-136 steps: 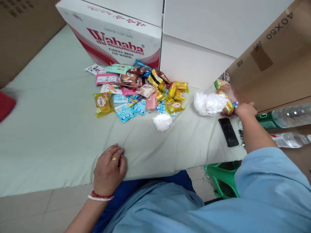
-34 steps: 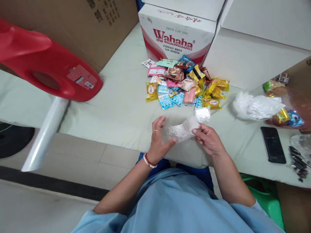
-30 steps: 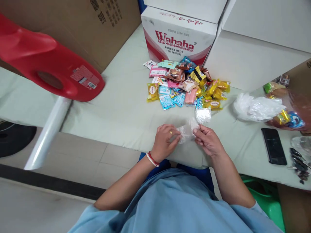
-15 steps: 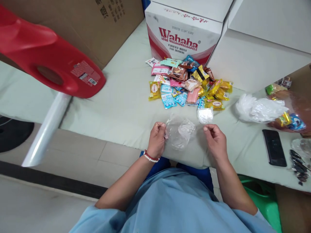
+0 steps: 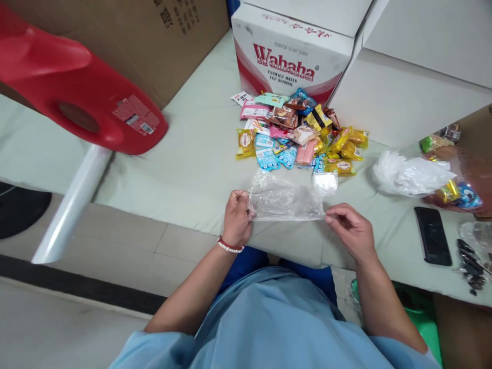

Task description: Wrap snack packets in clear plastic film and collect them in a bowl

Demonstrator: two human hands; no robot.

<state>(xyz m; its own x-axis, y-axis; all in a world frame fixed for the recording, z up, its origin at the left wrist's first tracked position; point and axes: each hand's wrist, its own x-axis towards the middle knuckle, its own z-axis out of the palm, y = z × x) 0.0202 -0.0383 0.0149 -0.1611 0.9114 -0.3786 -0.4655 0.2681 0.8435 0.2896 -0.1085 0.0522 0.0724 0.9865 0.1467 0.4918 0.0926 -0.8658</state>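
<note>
A clear plastic bag (image 5: pixel 286 200) is stretched flat between my two hands, just above the table's front edge. My left hand (image 5: pixel 237 218), with a red and white bracelet at the wrist, is closed on the bag's left side. At the bag's lower right corner, the thumb and forefinger of my right hand (image 5: pixel 351 228) pinch the plastic. Beyond the bag lies a pile of small wrapped snacks (image 5: pixel 295 125) in yellow, blue, pink and brown. A silvery square packet (image 5: pixel 325 183) sits close behind my right fingers.
A white and red water carton (image 5: pixel 290 56) stands behind the snacks. At left are a big red jug (image 5: pixel 103 105) and a roll of clear film (image 5: pixel 73 205) jutting past the table edge. On the right are crumpled white plastic (image 5: pixel 411 173) and a phone (image 5: pixel 433 236).
My hands have moved apart, the left one leftward and the right one rightward. The bag, crumpled before, is now spread out taut between them.
</note>
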